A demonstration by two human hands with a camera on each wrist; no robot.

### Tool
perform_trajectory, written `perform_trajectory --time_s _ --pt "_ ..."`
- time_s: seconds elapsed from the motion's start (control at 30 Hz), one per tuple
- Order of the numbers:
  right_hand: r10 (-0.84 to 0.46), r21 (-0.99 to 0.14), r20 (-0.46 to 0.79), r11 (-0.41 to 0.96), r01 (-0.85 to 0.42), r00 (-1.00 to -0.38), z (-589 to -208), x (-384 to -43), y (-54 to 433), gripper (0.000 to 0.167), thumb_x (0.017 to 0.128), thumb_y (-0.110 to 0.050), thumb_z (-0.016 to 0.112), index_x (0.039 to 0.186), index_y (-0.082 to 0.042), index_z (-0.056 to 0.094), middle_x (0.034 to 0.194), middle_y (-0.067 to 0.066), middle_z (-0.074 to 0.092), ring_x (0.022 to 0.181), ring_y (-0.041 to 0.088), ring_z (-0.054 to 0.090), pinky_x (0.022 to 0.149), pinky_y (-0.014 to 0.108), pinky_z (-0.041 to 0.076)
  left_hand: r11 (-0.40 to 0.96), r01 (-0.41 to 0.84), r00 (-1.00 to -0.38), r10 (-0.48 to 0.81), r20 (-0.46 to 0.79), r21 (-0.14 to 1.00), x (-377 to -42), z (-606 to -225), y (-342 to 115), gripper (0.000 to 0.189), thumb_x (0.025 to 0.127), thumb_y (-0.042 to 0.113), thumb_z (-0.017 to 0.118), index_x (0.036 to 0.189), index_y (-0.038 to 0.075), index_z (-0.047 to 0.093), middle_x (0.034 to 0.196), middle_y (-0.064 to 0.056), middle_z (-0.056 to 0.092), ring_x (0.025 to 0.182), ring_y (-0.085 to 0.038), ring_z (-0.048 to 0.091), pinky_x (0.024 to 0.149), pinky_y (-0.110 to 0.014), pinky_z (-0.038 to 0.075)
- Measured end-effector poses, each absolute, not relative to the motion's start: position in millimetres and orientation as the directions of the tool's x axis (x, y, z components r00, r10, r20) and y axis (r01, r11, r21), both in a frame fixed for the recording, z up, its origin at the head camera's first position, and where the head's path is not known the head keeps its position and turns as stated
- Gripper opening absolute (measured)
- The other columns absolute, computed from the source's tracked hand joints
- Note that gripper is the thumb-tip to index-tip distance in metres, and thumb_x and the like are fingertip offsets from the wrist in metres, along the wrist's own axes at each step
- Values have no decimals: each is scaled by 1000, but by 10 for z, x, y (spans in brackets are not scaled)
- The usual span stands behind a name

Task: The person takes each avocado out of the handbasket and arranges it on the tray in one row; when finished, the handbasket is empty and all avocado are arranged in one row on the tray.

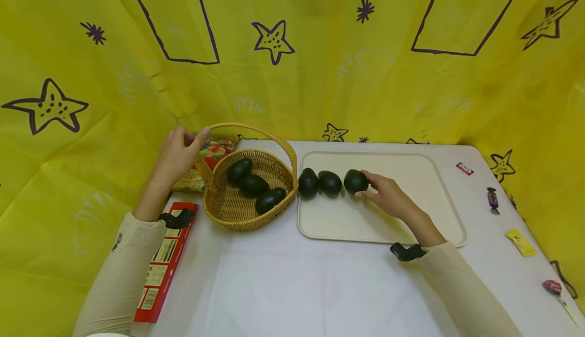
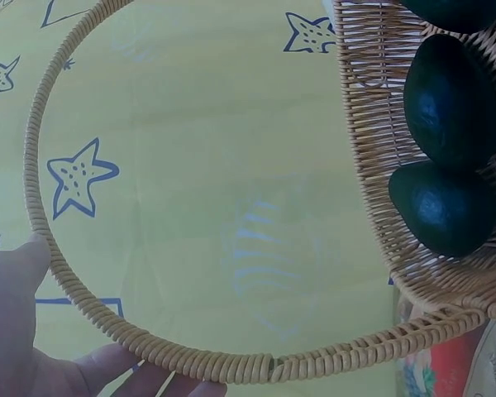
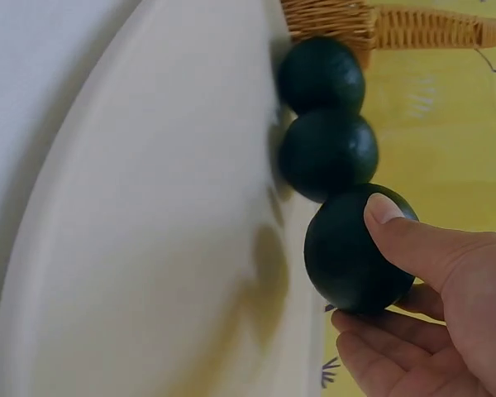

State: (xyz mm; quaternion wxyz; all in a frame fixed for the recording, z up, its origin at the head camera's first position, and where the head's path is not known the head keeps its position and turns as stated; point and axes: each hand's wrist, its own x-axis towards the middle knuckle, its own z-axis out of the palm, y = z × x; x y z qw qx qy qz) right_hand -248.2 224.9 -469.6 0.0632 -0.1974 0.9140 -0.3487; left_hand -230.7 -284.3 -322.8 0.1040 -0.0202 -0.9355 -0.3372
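Note:
My left hand point(image 1: 182, 152) holds the arched handle point(image 2: 99, 318) of a wicker basket point(image 1: 235, 225) on its left side. Inside the basket lie several dark green avocados, one of them the front avocado point(image 1: 270, 201). Over a cream tray point(image 1: 379, 230), my right hand point(image 1: 388, 195) grips an avocado point(image 3: 351, 252) between thumb and fingers. Two more avocados sit in a row at the tray's left end: a middle avocado point(image 1: 330, 183) and a left avocado point(image 1: 308, 182) beside the basket. In the right wrist view, a shadow falls on the tray under the gripped avocado.
A red box point(image 1: 164, 266) lies along the table's left side. Behind the left hand and basket are shiny food packets point(image 1: 215, 152). Down the right edge lie small sweets: a wrapped candy point(image 1: 492, 201), a yellow packet point(image 1: 521, 242) and a lollipop point(image 1: 552, 287). A yellow curtain point(image 1: 311, 88) hangs behind.

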Motion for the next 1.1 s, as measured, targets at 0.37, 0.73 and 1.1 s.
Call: perform_trajectory --time_s 0.37,0.73,1.1 --pt "-394 -662 24 682 -311 -919 -4841 -2567 2200 74 102 -20 74 157 12 36 156 38 42 135 58 51 111 63 43 769 96 -980 -37 195 632 -2309 -3232 -2857 70 106 66 44 111 -4 52 107 -22 52 83 -34 51 72 -44 41" --pt "-382 -657 14 693 -297 -924 -4832 -2567 2185 79 97 -22 80 157 8 38 155 36 45 137 57 50 112 64 42 767 82 -982 -46 181 637 -2307 -3233 -2853 73 105 68 43 113 -4 50 112 -23 50 93 -38 49 77 -47 39" --pt "-390 -648 1 701 -298 -921 -4762 -2521 2206 85 97 -27 80 161 5 33 157 34 44 141 55 47 115 67 36 769 69 -984 -52 171 636 -2303 -3229 -2844 73 104 69 43 112 -4 50 114 -23 47 96 -38 47 78 -47 38"
